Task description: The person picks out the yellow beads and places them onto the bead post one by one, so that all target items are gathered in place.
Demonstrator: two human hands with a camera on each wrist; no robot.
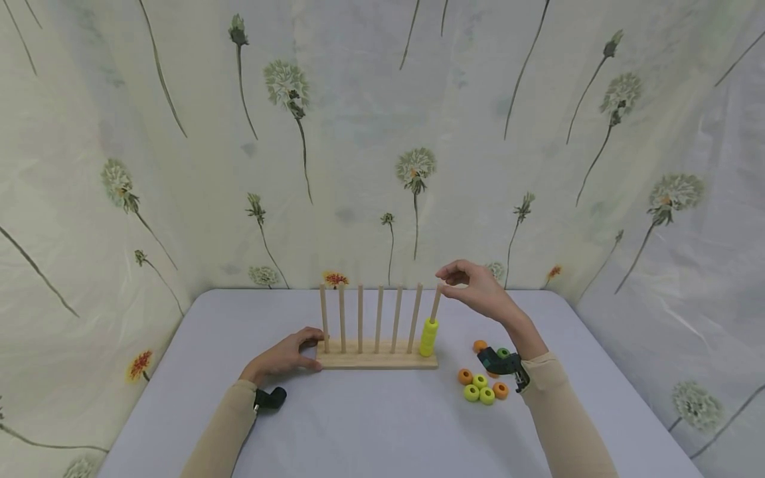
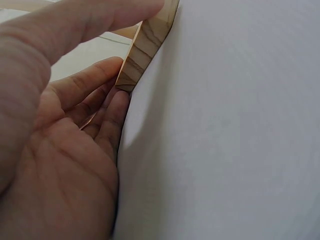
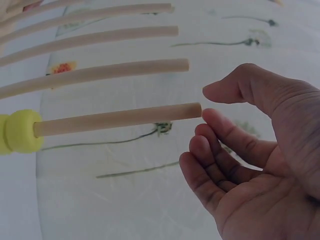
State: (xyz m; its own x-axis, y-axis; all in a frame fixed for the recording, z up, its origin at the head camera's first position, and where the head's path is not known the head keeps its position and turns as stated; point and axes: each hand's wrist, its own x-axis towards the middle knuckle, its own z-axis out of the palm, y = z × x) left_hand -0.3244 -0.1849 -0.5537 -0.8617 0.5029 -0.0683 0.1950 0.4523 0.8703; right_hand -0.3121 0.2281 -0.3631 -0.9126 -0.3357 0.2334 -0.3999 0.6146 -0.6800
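Note:
A wooden peg rack (image 1: 378,360) with a row of several upright pegs stands on the table. My left hand (image 1: 283,356) holds the left end of its base, thumb at the front and fingers behind; the left wrist view shows the base's end (image 2: 141,56) between them. Yellow beads (image 1: 428,338) are stacked low on the rightmost peg (image 3: 120,120). At that peg's tip is my right hand (image 1: 480,292), thumb and fingertips parted and loosely bent, with nothing between them. In the right wrist view its index fingertip is close to the tip; contact is unclear.
Loose beads lie right of the rack, below the right forearm: yellow-green (image 1: 471,393), orange (image 1: 465,376) and a green one (image 1: 503,352). The wrist camera partly hides some. A floral curtain (image 1: 352,133) hangs behind and beside the white table (image 1: 370,425).

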